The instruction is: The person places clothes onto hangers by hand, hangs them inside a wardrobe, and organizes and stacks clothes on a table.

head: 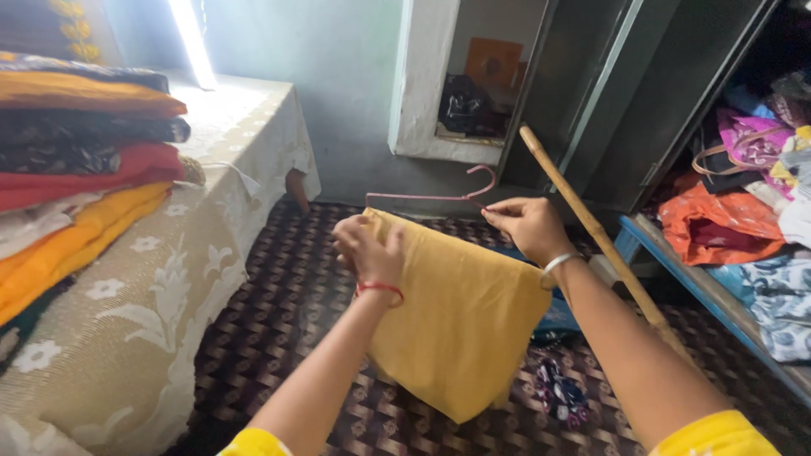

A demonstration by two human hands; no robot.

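A folded mustard-yellow cloth [460, 312] hangs over the bar of a thin pink wire hanger [422, 198]. My left hand [367, 249], with a red thread at the wrist, grips the cloth's upper left edge at the hanger bar. Over at the hanger's neck, just below the hook, my right hand [528, 226] pinches the wire and the cloth's top right corner; a silver bangle sits on its wrist. The cloth hangs free above the floor.
A stack of folded clothes [76, 169] lies on a cream lace-covered table [169, 279] at left. A wooden stick [604, 245] leans diagonally at right. An open cupboard [743, 203] holds heaped clothes. Dark patterned floor covering [287, 295] lies below, with small cloth pieces.
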